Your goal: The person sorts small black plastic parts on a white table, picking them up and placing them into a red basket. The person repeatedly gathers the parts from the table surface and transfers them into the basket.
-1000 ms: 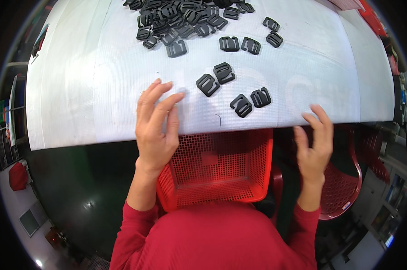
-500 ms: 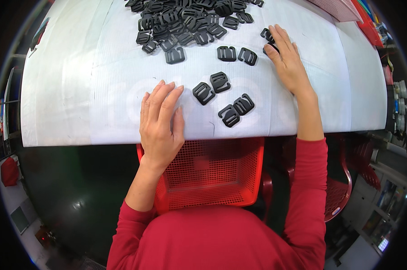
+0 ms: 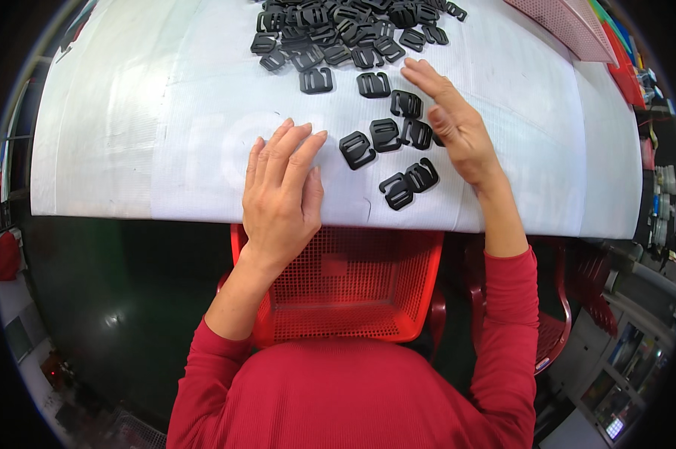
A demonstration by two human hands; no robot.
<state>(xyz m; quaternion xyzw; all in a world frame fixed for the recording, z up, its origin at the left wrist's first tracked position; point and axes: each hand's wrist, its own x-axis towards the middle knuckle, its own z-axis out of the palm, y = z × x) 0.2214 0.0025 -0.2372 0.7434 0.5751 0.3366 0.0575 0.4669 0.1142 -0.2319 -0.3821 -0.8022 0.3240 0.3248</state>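
My left hand (image 3: 282, 194) rests on the white table near its front edge, fingers stretched out and holding nothing. My right hand (image 3: 461, 131) is open too, its fingers extended, beside several loose black plastic buckles. Nearest to it are one buckle (image 3: 406, 104) and another buckle (image 3: 416, 134); a dark piece by the palm is mostly hidden. Left of these lie a buckle (image 3: 385, 135) and a tilted buckle (image 3: 357, 150). Closer to the edge, one buckle (image 3: 395, 191) touches another buckle (image 3: 422, 174). Farther back, a large pile of buckles (image 3: 345, 30) spreads over the table.
The table (image 3: 128, 135) has a white sheet cover. Below its front edge, a red mesh basket (image 3: 338, 325) sits between my arms. A pink perforated basket (image 3: 566, 26) stands at the far right, next to something red (image 3: 624, 75). A dark red chair (image 3: 551, 337) is at right.
My right hand has come nearer and to the left, and the two buckles by it now lie close to the others. My head view has shifted slightly; my left hand stays open.
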